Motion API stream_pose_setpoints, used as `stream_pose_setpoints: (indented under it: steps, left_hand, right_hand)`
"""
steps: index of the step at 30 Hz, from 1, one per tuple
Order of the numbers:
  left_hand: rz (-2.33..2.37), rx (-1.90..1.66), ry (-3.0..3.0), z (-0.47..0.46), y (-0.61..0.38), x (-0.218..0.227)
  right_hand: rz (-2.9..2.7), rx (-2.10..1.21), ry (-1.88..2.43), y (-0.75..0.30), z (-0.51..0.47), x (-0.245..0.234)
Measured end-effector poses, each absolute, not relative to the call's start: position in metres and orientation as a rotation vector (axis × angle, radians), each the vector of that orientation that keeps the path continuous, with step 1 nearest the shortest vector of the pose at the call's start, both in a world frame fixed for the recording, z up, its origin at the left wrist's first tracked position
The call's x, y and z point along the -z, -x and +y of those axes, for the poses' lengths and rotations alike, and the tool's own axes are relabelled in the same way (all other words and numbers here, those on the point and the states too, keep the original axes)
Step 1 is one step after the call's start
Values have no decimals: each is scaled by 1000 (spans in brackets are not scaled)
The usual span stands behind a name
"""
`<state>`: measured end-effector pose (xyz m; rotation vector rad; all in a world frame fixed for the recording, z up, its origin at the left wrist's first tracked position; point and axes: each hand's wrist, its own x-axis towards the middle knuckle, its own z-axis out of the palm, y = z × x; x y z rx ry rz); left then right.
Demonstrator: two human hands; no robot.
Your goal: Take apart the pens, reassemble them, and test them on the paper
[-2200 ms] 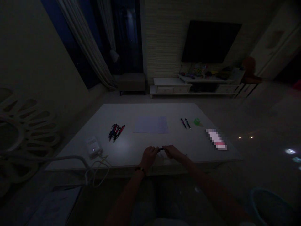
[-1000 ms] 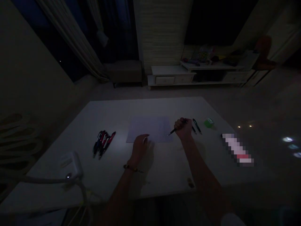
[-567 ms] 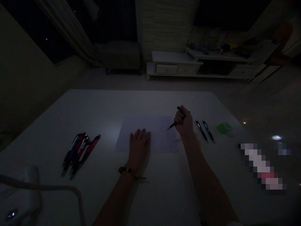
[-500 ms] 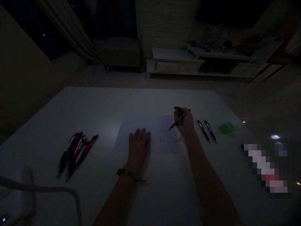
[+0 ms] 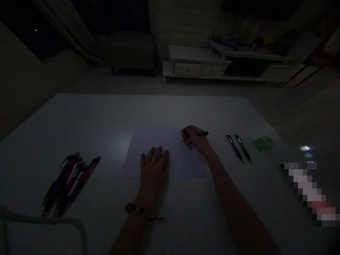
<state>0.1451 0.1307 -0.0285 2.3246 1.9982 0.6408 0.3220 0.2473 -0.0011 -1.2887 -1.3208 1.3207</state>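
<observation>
White desk, dim room. Sheet of paper beneath flat, open left hand; right hand grasping pen.

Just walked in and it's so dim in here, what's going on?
A person holds a pen in their right hand over a sheet of paper with handwritten lines, their left hand resting flat on it. On the white table, a bundle of pens lies to the left, a pair of pens to the right.
</observation>
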Motion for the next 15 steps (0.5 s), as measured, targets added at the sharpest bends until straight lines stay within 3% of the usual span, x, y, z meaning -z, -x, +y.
stream_pose_setpoints:
  steps: [8,15]
  left_hand:
    - [2007,-627,-2344,131,-145,29]
    - [2007,-608,-2355,130,-145,28]
  right_hand:
    - [-1389,-936,1455,-308,246,27]
    - [-1430,-833,1512,-307,248,27]
